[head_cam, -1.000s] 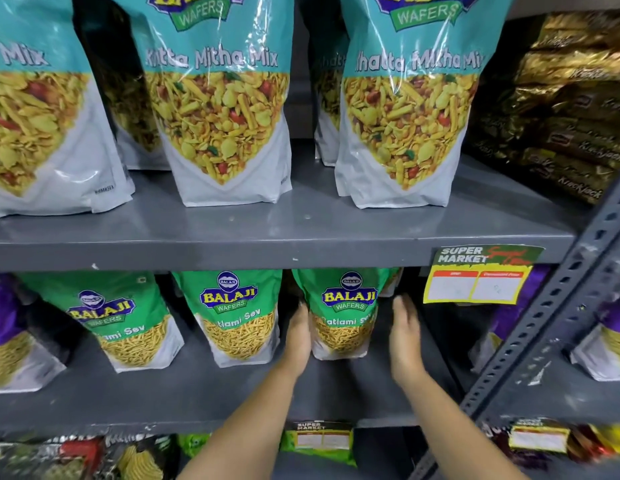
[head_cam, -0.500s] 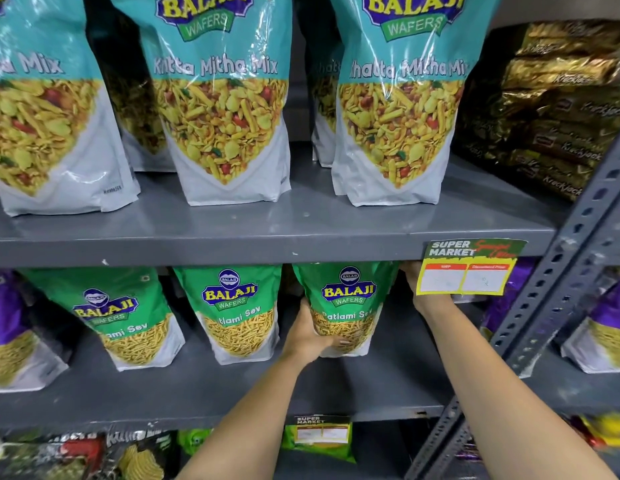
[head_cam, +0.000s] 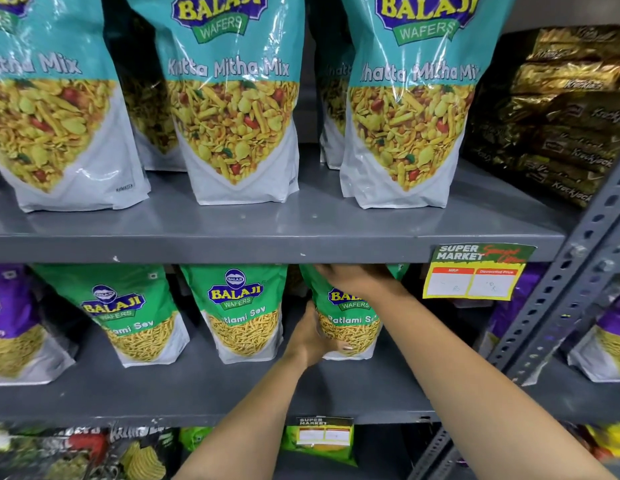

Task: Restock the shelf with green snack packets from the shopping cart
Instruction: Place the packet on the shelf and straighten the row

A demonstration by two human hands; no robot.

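Three green Ratlami Sev snack packets stand in a row on the middle grey shelf (head_cam: 163, 393). The rightmost green packet (head_cam: 350, 323) is held between both hands. My left hand (head_cam: 310, 337) grips its lower left side, thumb across the front. My right hand (head_cam: 357, 277) lies over the packet's top, just under the upper shelf's edge. The other two green packets (head_cam: 241, 313) (head_cam: 135, 320) stand untouched to the left. The shopping cart is out of view.
Large teal Khatta Mitha Mix bags (head_cam: 232, 109) fill the upper shelf. Gold biscuit packs (head_cam: 565, 109) are stacked at upper right. Purple packets (head_cam: 10, 323) flank the green row. A price label (head_cam: 475, 271) hangs on the shelf edge. A perforated upright (head_cam: 558, 299) runs diagonally at right.
Both hands went from open beside the rightmost green packet to holding it. The right hand swung up past the price label and came to rest on the packet's top.
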